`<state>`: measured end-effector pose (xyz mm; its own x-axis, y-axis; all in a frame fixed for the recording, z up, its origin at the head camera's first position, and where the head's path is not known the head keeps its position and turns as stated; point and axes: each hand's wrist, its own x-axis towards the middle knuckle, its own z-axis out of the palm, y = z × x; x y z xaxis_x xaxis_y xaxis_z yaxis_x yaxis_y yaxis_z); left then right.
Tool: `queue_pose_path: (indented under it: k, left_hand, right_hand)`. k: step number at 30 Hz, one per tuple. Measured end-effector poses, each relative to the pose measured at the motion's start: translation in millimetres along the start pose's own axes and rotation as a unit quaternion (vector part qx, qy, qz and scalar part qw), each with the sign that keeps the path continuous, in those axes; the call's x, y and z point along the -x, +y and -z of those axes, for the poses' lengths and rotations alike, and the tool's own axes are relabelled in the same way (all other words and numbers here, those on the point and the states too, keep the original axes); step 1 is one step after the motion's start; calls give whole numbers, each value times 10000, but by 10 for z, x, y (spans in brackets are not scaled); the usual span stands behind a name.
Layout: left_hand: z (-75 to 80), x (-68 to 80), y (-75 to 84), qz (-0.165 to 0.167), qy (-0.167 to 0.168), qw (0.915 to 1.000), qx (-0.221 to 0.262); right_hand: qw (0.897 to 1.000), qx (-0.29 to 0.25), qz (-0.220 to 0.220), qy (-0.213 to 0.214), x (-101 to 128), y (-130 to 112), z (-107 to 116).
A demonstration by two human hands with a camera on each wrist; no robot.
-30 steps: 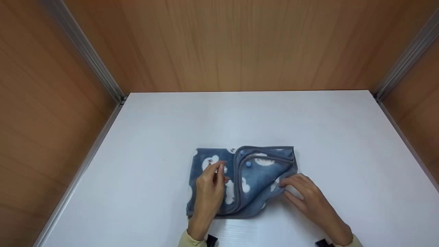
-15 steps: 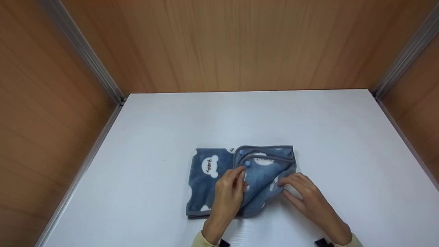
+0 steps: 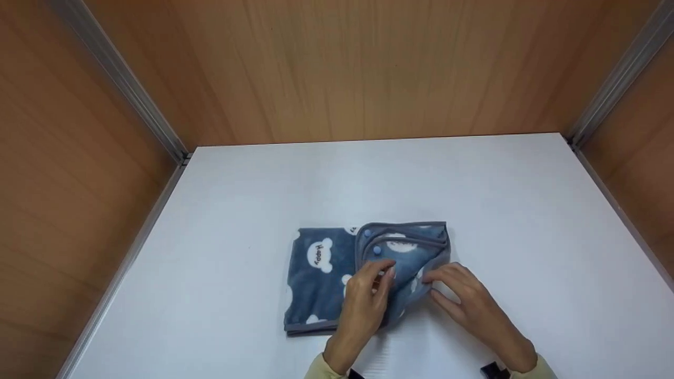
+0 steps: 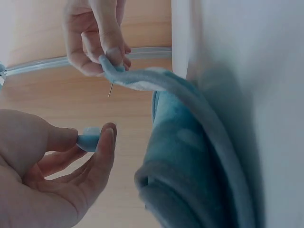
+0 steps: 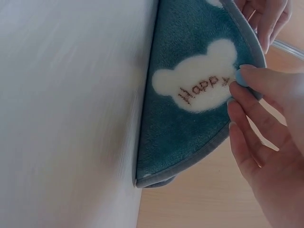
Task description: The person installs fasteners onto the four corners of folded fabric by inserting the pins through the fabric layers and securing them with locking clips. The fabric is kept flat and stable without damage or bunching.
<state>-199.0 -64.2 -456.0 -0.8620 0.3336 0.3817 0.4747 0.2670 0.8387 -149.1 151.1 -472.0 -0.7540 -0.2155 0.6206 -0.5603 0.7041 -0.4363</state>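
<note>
A blue fleece towel [image 3: 321, 273] with white bear prints lies folded on the white table [image 3: 500, 210], near its front edge. Its right half is a doubled flap with grey piping. My left hand [image 3: 376, 281] pinches a bit of the flap's edge between thumb and forefinger [image 4: 102, 142]. Just to its right, my right hand [image 3: 447, 287] pinches the flap's near edge with its fingertips [image 5: 244, 78]. In the left wrist view the towel [image 4: 190, 156] bulges up off the table, with the right hand [image 4: 102, 47] holding its rim. A "Happy" bear print [image 5: 194, 85] faces the right wrist camera.
Wooden walls [image 3: 342, 68] enclose the table at the back and on both sides, with aluminium rails [image 3: 121, 79] in the corners. White tabletop shows all round the towel. Pale yellow sleeve cuffs [image 3: 321, 368] show at the bottom edge.
My left hand has slid right from the towel's left half to the flap's edge, close to the right hand. The right hand has kept its place.
</note>
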Motion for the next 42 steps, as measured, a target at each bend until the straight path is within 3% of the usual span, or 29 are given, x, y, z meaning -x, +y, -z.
queue_pose_path:
  k: [6, 15, 25, 31, 42]
  left_hand:
    - [-84, -1, -8, -211, -97, 9997, -67]
    - [-163, 3, -5, -183, -134, 9996, -185]
    - [-171, 15, -7, -422, -216, 9988, -155]
    - [-200, 33, 3, -326, -347, 9986, -244]
    - [-270, 59, 17, -717, -406, 9958, -407]
  right_hand:
    - [9998, -132, 134, -66, 1, 12, -1]
    - [9990, -261, 371, -14, 11, 19, -22]
    - [9983, -331, 472, 19, 19, 37, -30]
    - [9982, -357, 474, -25, 22, 31, -33]
    - [9986, -332, 408, -40, 31, 36, -16]
